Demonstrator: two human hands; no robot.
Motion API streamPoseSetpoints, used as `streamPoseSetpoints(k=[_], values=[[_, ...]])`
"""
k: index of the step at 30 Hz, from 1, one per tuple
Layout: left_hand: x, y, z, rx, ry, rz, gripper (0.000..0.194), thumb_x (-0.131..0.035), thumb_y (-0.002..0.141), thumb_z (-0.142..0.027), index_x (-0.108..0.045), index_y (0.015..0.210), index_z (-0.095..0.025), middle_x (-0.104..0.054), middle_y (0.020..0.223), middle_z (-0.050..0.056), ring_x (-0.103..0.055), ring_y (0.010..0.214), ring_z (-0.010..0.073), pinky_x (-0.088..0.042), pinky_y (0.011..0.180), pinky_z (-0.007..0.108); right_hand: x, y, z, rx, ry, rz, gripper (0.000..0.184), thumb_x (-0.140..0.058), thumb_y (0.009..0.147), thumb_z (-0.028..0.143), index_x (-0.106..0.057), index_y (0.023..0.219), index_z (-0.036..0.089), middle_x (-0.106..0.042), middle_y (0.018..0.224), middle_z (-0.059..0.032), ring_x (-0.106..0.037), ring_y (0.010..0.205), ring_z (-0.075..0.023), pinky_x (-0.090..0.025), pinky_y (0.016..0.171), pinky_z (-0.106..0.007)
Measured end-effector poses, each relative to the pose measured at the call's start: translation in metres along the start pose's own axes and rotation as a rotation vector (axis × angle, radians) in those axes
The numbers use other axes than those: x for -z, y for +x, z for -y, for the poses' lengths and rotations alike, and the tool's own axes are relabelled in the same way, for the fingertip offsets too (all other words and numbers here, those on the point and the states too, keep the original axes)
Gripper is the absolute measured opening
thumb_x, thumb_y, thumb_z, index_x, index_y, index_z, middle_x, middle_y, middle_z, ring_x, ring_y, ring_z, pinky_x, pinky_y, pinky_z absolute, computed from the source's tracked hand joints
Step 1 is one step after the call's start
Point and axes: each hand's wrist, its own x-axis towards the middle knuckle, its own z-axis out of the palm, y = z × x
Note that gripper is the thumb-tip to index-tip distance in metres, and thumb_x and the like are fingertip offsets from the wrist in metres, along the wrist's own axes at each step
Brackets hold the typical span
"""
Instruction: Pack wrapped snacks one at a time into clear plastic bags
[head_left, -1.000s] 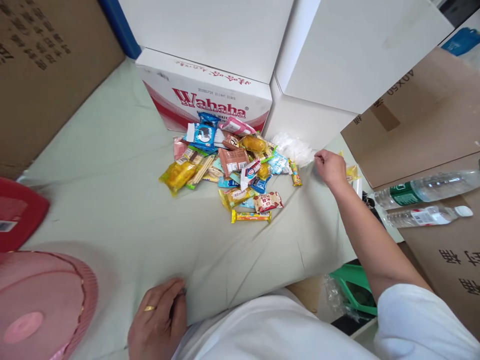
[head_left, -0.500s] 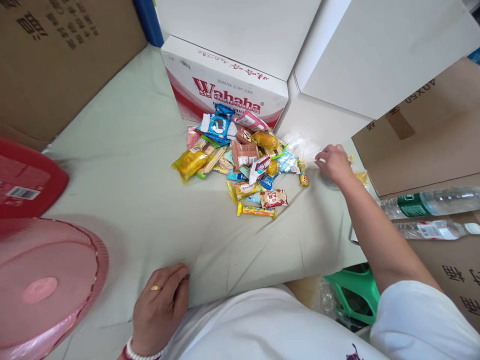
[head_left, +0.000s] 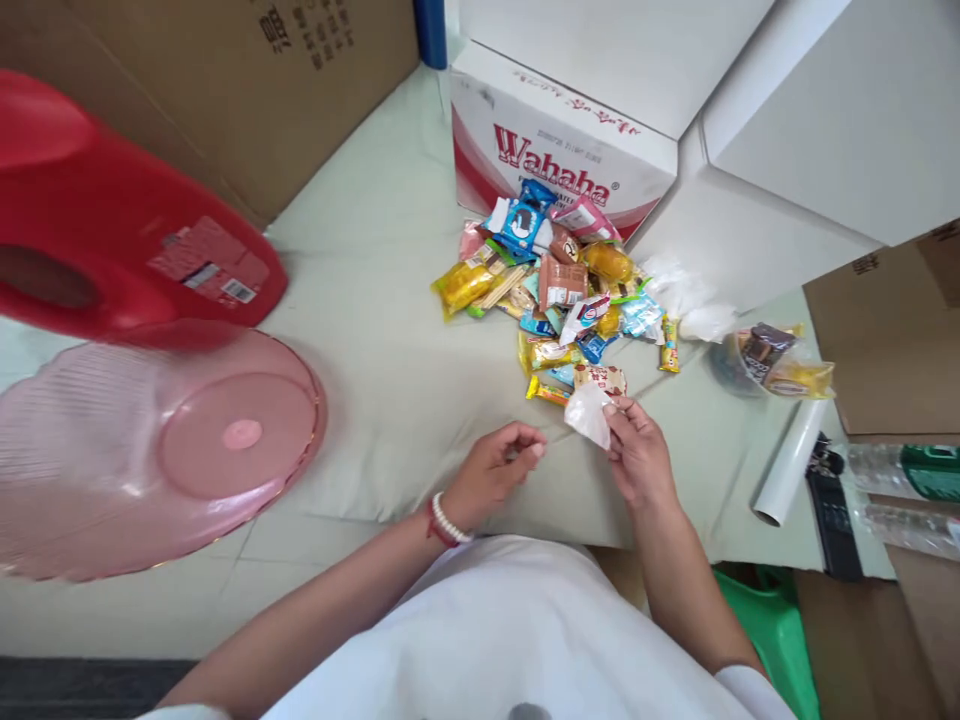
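Observation:
My right hand [head_left: 637, 450] pinches a small translucent white plastic bag [head_left: 589, 412] between thumb and fingers, just in front of the snack heap. My left hand [head_left: 501, 468] is a little to the left of the bag, holding nothing, its fingers loosely bent and apart. Behind both hands lies a heap of wrapped snacks, with a brown packet [head_left: 562, 283], a blue packet [head_left: 521, 228] and a yellow bar [head_left: 547, 391] among them. The bag hides part of a cream-and-red packet [head_left: 600, 379]. More clear plastic bags [head_left: 682, 295] lie right of the heap.
A Wahaha carton [head_left: 555, 150] stands behind the heap. At right are a clear bowl of snacks [head_left: 757, 358], a white roll [head_left: 791, 465] and a black object [head_left: 836, 525]. A pink basin [head_left: 247, 480] and a red jug [head_left: 142, 240] stand at left.
My right hand has come back from the right side toward me, bringing the plastic bag. My left hand has lifted from the near edge toward it. The view has swung left.

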Motion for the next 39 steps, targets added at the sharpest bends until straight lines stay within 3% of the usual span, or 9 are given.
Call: streamPoseSetpoints(k=[3, 7, 11, 16, 20, 23, 26, 29, 39], values=[[-0.015, 0.013, 0.001, 0.008, -0.125, -0.131, 0.044, -0.065, 0.085, -0.060, -0.062, 0.100, -0.019, -0.059, 0.085, 0.002, -0.055, 0.072, 0.0144, -0.043, 0.055, 0.023, -0.008, -0.012, -0.021, 0.055, -0.001, -0.035, 0.040, -0.083, 0.073, 0.048, -0.061, 0.093, 0.022, -0.042, 0.057, 0.0109, -0.028, 0.046, -0.0064, -0.024, 0.044, -0.021], [-0.023, 0.017, -0.001, -0.178, 0.041, -0.386, 0.036, -0.076, 0.080, -0.043, -0.065, 0.105, -0.020, -0.054, 0.084, -0.001, -0.048, 0.070, 0.0116, -0.042, 0.064, 0.024, -0.002, -0.019, -0.023, 0.159, -0.094, -0.039, 0.031, -0.078, 0.082, 0.046, -0.061, 0.092, 0.022, -0.042, 0.058, 0.0097, -0.033, 0.050, -0.0085, -0.027, 0.048, -0.022], [-0.024, 0.024, -0.004, -0.240, 0.155, -0.302, 0.025, -0.077, 0.078, -0.036, -0.074, 0.098, -0.020, -0.054, 0.082, 0.000, -0.046, 0.068, 0.0119, -0.039, 0.063, 0.025, 0.002, -0.023, -0.019, 0.169, -0.145, 0.070, 0.027, -0.074, 0.087, 0.046, -0.062, 0.094, 0.023, -0.051, 0.064, 0.0067, -0.040, 0.055, -0.0103, -0.032, 0.052, -0.023], [-0.023, 0.031, -0.002, -0.084, -0.107, -0.166, 0.037, -0.076, 0.078, -0.052, -0.063, 0.074, -0.018, -0.053, 0.070, -0.002, -0.044, 0.064, 0.0102, -0.039, 0.060, 0.023, 0.002, -0.020, -0.022, 0.097, -0.153, 0.076, 0.033, -0.072, 0.086, 0.053, -0.063, 0.095, 0.023, -0.049, 0.065, 0.0065, -0.037, 0.053, -0.0109, -0.031, 0.050, -0.024], [-0.023, 0.030, -0.003, 0.075, -0.223, -0.193, 0.051, -0.080, 0.068, -0.064, -0.055, 0.075, -0.019, -0.051, 0.067, -0.005, -0.046, 0.060, 0.0100, -0.044, 0.051, 0.021, 0.010, -0.024, -0.017, 0.410, -0.433, 0.030, 0.025, -0.064, 0.095, 0.047, -0.066, 0.103, 0.023, -0.059, 0.081, 0.0000, -0.049, 0.064, -0.0138, -0.041, 0.058, -0.027], [-0.023, 0.030, -0.005, 0.123, -0.182, -0.243, 0.054, -0.080, 0.064, -0.067, -0.055, 0.075, -0.019, -0.055, 0.069, -0.003, -0.051, 0.062, 0.0121, -0.050, 0.048, 0.024, 0.014, -0.031, -0.013, 0.731, -0.695, 0.207, 0.026, -0.070, 0.092, 0.038, -0.068, 0.114, 0.025, -0.065, 0.108, -0.0072, -0.060, 0.084, -0.0184, -0.050, 0.071, -0.031], [-0.023, 0.031, -0.007, 0.107, -0.144, -0.237, 0.054, -0.080, 0.065, -0.066, -0.056, 0.074, -0.019, -0.055, 0.069, -0.003, -0.051, 0.060, 0.0116, -0.049, 0.046, 0.023, 0.012, -0.032, -0.017, 0.853, -0.867, 0.363, 0.021, -0.067, 0.095, 0.029, -0.071, 0.115, 0.027, -0.069, 0.111, -0.0087, -0.063, 0.098, -0.0230, -0.052, 0.082, -0.036], [-0.023, 0.028, -0.008, 0.123, -0.184, -0.180, 0.054, -0.079, 0.068, -0.067, -0.057, 0.077, -0.019, -0.056, 0.069, -0.003, -0.053, 0.061, 0.0114, -0.049, 0.050, 0.023, 0.008, -0.029, -0.024, 0.765, -0.837, 0.350, 0.019, -0.056, 0.100, 0.026, -0.073, 0.108, 0.029, -0.071, 0.098, -0.0064, -0.065, 0.089, -0.0215, -0.053, 0.078, -0.035], [-0.020, 0.018, 0.002, 0.041, -0.143, -0.127, 0.036, -0.085, 0.070, -0.048, -0.072, 0.078, -0.015, -0.067, 0.076, 0.001, -0.056, 0.073, 0.0133, -0.045, 0.074, 0.027, -0.005, -0.031, -0.025, 0.363, -0.535, 0.216, 0.015, -0.075, 0.085, 0.039, -0.073, 0.083, 0.025, -0.055, 0.068, 0.0023, -0.043, 0.056, -0.0128, -0.036, 0.055, -0.026]])
